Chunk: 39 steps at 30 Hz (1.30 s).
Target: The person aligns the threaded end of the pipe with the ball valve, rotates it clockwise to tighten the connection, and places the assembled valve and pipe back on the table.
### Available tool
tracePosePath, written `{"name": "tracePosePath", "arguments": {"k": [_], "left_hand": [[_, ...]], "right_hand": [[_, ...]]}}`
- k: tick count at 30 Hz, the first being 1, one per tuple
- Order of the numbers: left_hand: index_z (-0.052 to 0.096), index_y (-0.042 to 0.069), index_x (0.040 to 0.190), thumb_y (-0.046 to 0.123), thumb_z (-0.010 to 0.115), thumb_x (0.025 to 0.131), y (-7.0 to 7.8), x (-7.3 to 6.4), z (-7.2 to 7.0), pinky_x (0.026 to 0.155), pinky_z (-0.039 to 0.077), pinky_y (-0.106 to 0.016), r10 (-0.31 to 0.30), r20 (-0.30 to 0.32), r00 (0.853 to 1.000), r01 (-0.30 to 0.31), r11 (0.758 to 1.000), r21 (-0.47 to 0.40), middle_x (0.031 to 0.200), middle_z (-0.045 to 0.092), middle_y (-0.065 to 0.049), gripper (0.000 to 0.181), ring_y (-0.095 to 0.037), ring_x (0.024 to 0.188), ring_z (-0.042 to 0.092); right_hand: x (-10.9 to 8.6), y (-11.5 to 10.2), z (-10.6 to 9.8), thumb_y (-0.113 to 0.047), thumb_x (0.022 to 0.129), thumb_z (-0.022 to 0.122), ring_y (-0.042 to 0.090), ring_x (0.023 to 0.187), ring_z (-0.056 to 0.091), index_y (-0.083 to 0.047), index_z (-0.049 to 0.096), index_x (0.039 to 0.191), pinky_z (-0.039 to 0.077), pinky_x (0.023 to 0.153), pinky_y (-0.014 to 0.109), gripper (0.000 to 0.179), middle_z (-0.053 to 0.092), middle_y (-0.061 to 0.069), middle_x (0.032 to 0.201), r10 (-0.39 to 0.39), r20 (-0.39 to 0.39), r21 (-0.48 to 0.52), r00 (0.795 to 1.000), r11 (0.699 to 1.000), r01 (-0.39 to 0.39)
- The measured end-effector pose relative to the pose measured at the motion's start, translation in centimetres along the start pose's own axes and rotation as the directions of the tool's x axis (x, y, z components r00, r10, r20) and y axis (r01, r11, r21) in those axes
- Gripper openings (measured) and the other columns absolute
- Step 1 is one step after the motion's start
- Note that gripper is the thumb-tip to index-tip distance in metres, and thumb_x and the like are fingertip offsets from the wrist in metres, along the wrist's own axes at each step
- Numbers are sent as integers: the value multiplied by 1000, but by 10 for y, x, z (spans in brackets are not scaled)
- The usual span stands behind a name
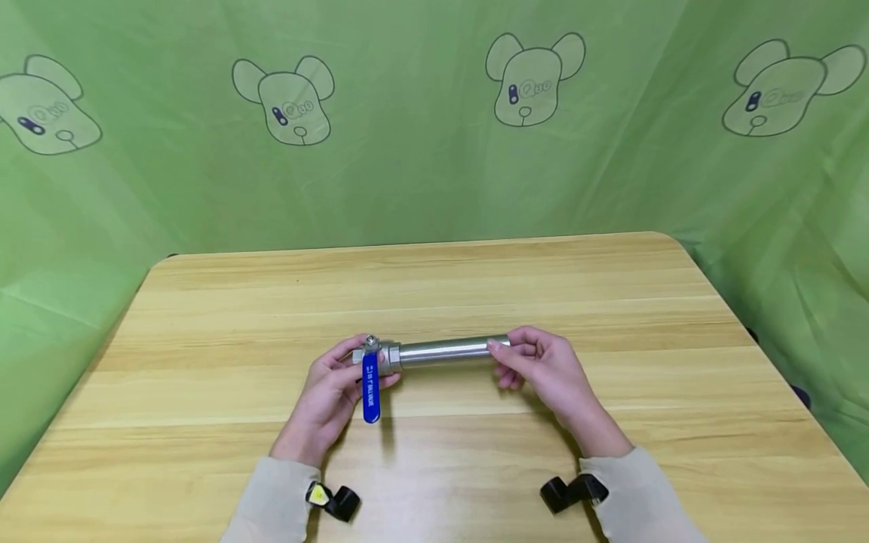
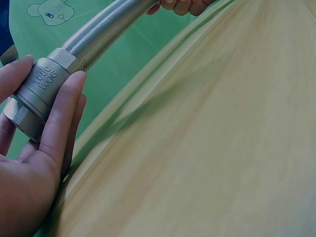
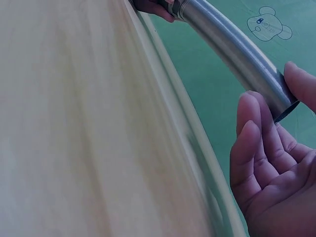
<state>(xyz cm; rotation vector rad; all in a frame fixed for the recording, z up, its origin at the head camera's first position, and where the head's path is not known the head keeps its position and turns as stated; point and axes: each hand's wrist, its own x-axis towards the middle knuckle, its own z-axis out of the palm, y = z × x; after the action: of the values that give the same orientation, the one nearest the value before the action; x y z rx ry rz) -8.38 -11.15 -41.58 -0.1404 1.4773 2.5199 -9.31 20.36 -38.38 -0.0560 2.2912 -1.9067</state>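
A metal ball valve with a blue lever handle is joined to a straight steel pipe. My left hand grips the valve body, which reads "1000 WOG" in the left wrist view; the lever points toward me. At the pipe's far right end, my right hand pinches the tube between thumb and fingers. In the right wrist view the pipe's open end shows beside the fingers. Valve and pipe are held nearly level above the table, the right end slightly higher.
The wood-grain table spreads under both hands. Green cloth printed with bear heads hangs behind it and at the sides. Each sleeve cuff carries a black wrist camera, one on the left and one on the right.
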Motion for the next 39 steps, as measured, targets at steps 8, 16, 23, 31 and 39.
{"name": "tracePosePath", "arguments": {"k": [8, 16, 23, 31, 39], "left_hand": [[75, 17, 106, -12, 60, 99, 1, -1, 1, 103, 67, -50, -2, 3, 1000, 2, 1000, 5, 121, 78, -2, 33, -22, 112, 76], [73, 15, 108, -11, 60, 100, 1, -2, 2, 103, 67, -48, -9, 14, 1000, 9, 1000, -6, 122, 79, -3, 30, -22, 112, 77], [70, 13, 113, -9, 60, 100, 1, -2, 2, 103, 67, -48, -24, 2, 1000, 24, 1000, -5, 124, 79, -4, 27, -23, 113, 77], [71, 13, 113, -9, 61, 100, 1, -2, 2, 105, 66, -49, -33, -2, 999, 33, 999, -15, 125, 78, -3, 29, -22, 115, 76], [71, 13, 114, -9, 61, 99, 1, -2, 2, 105, 66, -49, -23, -7, 1000, 23, 1000, 2, 124, 78, -4, 29, -21, 111, 77]], "right_hand": [[1, 1, 0, -31, 102, 77, 19, 68, 72, 2, 65, 107, 67, 64, 31, 36, 77, 7, 80, 20, 3, -37, 1000, 999, -20], [1, 5, -2, -8, 88, 87, 11, 108, 75, -2, 64, 138, 67, 94, 24, 56, 75, 15, 129, -131, 64, -32, 989, 991, 134], [-1, 3, 0, 1, 81, 89, 15, 98, 77, -4, 74, 128, 68, 87, 23, 49, 74, 21, 126, -170, 71, -76, 983, 982, 176], [-1, 1, 0, -7, 81, 92, 17, 92, 77, -9, 77, 128, 68, 80, 24, 50, 79, 17, 118, -121, 33, -140, 992, 982, 125], [-1, 3, 1, -9, 83, 91, 17, 91, 76, -10, 76, 129, 67, 77, 24, 49, 79, 16, 116, -108, 30, -155, 994, 982, 111]]}}
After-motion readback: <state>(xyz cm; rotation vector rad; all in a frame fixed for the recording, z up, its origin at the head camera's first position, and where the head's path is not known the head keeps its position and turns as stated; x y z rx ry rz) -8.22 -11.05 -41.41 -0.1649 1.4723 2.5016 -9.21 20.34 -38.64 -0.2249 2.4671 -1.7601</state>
